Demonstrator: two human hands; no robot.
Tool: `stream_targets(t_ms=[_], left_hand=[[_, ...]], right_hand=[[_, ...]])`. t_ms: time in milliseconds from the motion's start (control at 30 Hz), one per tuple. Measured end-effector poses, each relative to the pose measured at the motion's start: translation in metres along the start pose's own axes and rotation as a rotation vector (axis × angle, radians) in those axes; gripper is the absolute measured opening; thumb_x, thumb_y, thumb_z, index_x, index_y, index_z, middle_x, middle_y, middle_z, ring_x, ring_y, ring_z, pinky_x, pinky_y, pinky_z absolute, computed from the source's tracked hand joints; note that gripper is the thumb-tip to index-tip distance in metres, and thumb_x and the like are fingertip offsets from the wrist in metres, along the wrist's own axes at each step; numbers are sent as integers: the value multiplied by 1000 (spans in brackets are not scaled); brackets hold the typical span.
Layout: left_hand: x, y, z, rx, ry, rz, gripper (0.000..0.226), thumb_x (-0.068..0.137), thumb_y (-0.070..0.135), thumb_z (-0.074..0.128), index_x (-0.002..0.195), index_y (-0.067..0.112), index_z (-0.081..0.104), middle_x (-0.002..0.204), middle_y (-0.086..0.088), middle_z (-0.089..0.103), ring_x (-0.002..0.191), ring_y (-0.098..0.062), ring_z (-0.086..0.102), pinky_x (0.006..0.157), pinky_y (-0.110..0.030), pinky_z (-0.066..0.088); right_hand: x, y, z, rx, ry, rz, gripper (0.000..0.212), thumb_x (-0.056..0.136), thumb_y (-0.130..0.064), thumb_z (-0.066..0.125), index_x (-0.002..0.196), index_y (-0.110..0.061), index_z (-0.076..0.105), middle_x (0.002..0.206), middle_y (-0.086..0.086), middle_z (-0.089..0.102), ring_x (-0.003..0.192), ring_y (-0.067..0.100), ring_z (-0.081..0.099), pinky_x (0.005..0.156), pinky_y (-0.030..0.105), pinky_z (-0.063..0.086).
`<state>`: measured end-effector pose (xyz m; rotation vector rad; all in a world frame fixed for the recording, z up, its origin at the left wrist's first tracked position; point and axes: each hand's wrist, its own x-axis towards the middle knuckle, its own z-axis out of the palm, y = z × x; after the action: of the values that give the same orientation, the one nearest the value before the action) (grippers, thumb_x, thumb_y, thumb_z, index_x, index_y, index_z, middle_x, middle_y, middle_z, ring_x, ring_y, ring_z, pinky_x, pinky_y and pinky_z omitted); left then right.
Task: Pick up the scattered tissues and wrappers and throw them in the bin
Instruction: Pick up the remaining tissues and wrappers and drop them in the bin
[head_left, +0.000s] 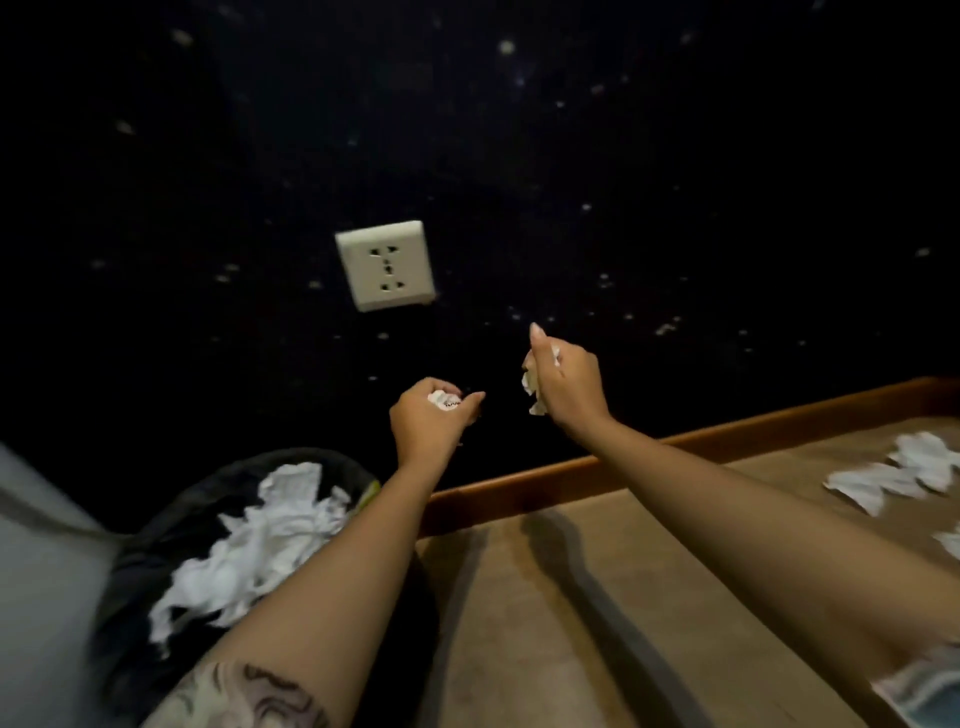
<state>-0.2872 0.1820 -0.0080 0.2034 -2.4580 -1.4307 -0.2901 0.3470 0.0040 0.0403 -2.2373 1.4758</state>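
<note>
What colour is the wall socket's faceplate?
White to off-white, the wall socket on the dark speckled wall; head view.

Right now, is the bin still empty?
No, the bin at lower left already holds a heap of crumpled white tissues.

— Where's the bin (130, 561)?
— Lower left, beside the table's (597, 597) left edge, with tissues (260, 540) piled in it.
— And the hands?
— Both are raised past the table's far rim, in front of the wall (623, 156). The left hand (427, 418) holds a wrapper (444, 401), probably; the right hand (563, 382) holds a tissue (532, 387).
— Anything else?
— A socket (385, 265) on the wall above the left hand, and more tissues (904, 470) on the table at far right.
</note>
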Motion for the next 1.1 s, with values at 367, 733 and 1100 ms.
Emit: stream_targets(t_ms=[367,733,1100], left_hand=[[-7,-86,-169,158,326,124,12,84,24,72,96,22,74,92,6,71,86,-7,66,76,-19,52],[-25,-153,-209,580,124,-160,45,94,33,45,136,17,49,138,-17,44,128,-37,36,106,-43,33],[-13,-109,-239,813,-631,-450,107,85,37,64,150,29,-20,160,-8,-20,147,-35,-15,120,-49,9]], right_hand=[[-58,-104,178,166,-245,-115,31,91,-31,59,63,-17,58,57,-5,59,57,6,57,54,26,44],[-105,-86,236,-216,-713,-367,36,99,-35,40,132,-23,48,137,4,47,129,26,35,107,44,30],[-88,-79,206,-470,-983,-561,55,100,-32,33,152,-39,16,162,9,-10,142,26,-31,109,53,-27]])
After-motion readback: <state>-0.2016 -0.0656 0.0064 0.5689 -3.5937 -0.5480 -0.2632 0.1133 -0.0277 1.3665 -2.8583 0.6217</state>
